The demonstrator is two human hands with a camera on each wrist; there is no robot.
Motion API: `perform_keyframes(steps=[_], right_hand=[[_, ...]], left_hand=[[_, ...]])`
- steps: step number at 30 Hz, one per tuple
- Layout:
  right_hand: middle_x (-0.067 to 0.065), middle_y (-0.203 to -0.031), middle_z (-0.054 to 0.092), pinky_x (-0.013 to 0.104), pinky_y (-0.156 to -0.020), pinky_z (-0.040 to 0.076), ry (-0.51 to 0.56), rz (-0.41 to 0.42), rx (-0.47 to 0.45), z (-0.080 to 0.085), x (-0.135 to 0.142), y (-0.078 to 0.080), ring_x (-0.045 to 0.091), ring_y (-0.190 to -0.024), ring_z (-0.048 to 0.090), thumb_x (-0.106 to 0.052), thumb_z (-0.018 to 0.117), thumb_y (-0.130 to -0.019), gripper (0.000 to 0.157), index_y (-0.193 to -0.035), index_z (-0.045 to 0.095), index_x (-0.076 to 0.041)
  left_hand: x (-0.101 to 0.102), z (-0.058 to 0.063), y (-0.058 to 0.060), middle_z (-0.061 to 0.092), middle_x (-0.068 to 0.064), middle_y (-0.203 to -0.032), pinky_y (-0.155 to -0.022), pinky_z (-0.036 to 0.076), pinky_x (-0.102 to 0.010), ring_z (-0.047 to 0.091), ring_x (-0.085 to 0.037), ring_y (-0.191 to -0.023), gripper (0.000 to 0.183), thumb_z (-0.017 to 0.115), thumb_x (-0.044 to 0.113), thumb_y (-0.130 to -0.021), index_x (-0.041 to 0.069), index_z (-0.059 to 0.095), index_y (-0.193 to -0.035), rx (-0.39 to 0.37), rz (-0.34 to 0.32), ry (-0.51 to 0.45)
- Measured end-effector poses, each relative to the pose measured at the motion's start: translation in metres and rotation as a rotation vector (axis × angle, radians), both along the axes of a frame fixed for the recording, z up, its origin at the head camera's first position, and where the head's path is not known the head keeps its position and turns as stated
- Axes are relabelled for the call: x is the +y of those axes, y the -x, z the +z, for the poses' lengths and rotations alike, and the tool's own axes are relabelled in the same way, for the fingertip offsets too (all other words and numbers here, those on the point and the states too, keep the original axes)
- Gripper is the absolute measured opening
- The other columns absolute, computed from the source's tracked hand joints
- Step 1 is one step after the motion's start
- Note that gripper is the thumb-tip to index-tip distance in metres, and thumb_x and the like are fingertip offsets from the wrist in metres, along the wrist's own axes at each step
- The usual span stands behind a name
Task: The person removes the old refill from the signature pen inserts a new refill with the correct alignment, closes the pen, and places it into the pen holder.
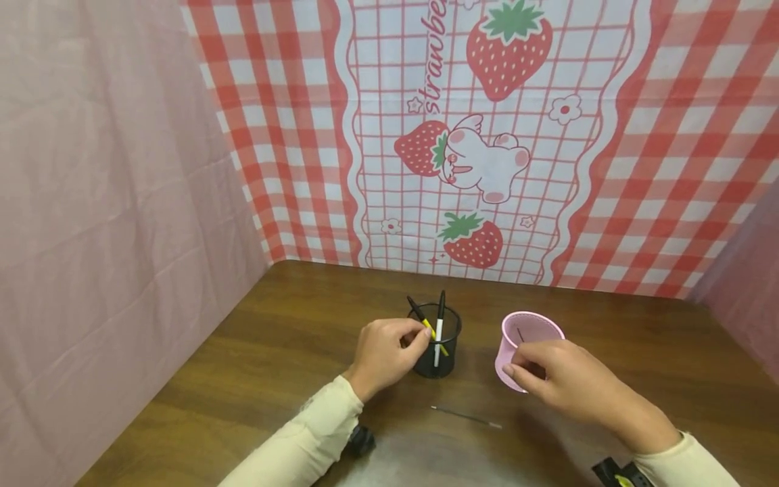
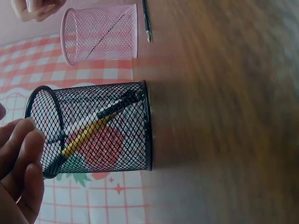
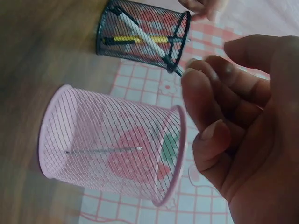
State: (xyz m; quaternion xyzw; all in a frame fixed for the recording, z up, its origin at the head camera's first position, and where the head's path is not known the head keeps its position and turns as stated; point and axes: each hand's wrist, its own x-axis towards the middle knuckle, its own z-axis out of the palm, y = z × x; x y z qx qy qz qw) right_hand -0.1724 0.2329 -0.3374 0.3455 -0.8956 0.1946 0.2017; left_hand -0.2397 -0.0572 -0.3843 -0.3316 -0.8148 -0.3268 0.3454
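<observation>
My left hand [image 1: 385,353] is at the near-left rim of a black mesh pen cup [image 1: 447,365], fingers loosely bent, with nothing visible between them. Inside that cup lean a white pen with black ends [image 1: 439,331] and a yellow-and-black pen [image 2: 86,139]. To the right stands a pink mesh cup [image 3: 112,140] holding one thin dark pen refill [image 3: 103,150], which slants against its wall. Over the pink cup's near rim hovers my right hand [image 1: 575,384], fingers loosely curled and holding nothing. Another pen refill [image 1: 465,416] lies on the table in front of the cups.
Both cups stand on a brown wood-grain table [image 1: 292,311]. Behind it hangs a red-and-white checked cloth [image 1: 304,155] with strawberry prints. A plain pink cloth [image 1: 122,223] hangs along the left side. Black wrist gear [image 1: 362,439] shows beneath the left sleeve.
</observation>
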Motion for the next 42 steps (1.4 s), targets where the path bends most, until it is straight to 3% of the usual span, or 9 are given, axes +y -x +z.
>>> perform_keyframes(steps=[11, 17, 22, 29, 42], right_hand=[[-0.026, -0.065, 0.047, 0.02, -0.052, 0.038, -0.071, -0.064, -0.162, 0.009, 0.014, -0.002, -0.005, -0.058, 0.042, -0.028, 0.074, -0.092, 0.024, -0.076, 0.057, -0.033], [-0.025, -0.064, 0.048, 0.02, -0.052, 0.038, -0.083, -0.067, -0.2, 0.014, 0.021, 0.0, -0.005, -0.057, 0.042, -0.026, 0.074, -0.092, 0.024, -0.077, 0.058, -0.033], [-0.026, -0.065, 0.049, 0.02, -0.051, 0.039, -0.06, -0.072, -0.172, 0.012, 0.024, 0.003, -0.005, -0.057, 0.043, -0.024, 0.075, -0.092, 0.024, -0.078, 0.058, -0.033], [-0.024, -0.062, 0.045, 0.02, -0.049, 0.037, -0.045, -0.126, -0.128, 0.013, 0.03, 0.002, -0.004, -0.056, 0.041, -0.019, 0.077, -0.089, 0.03, -0.075, 0.055, -0.033], [-0.022, -0.067, 0.052, 0.024, -0.054, 0.042, -0.07, -0.236, -0.07, 0.018, 0.033, 0.004, -0.002, -0.061, 0.048, -0.021, 0.078, -0.088, 0.011, -0.087, 0.068, -0.026]], left_hand=[[-0.001, 0.001, 0.002, 0.061, 0.017, -0.066, -0.05, 0.04, -0.014, 0.05, 0.007, -0.056, 0.01, 0.068, 0.025, -0.091, 0.021, 0.074, -0.084, 0.019, -0.011, 0.045], [-0.003, 0.004, 0.002, 0.063, 0.016, -0.067, -0.05, 0.042, -0.016, 0.052, 0.007, -0.057, 0.008, 0.068, 0.025, -0.091, 0.02, 0.069, -0.085, -0.009, -0.012, 0.077], [-0.005, 0.005, 0.0, 0.063, 0.017, -0.068, -0.051, 0.043, -0.016, 0.053, 0.007, -0.057, 0.008, 0.07, 0.025, -0.09, 0.02, 0.064, -0.09, -0.048, -0.012, 0.091], [-0.009, 0.007, 0.002, 0.055, 0.017, -0.064, -0.047, 0.038, -0.018, 0.047, 0.003, -0.053, 0.016, 0.068, 0.029, -0.09, 0.022, 0.06, -0.079, -0.042, 0.013, 0.14], [-0.024, 0.013, 0.009, 0.046, 0.017, -0.057, -0.045, 0.036, -0.023, 0.044, -0.002, -0.051, 0.032, 0.062, 0.04, -0.095, 0.025, 0.053, -0.068, -0.101, 0.078, 0.283]])
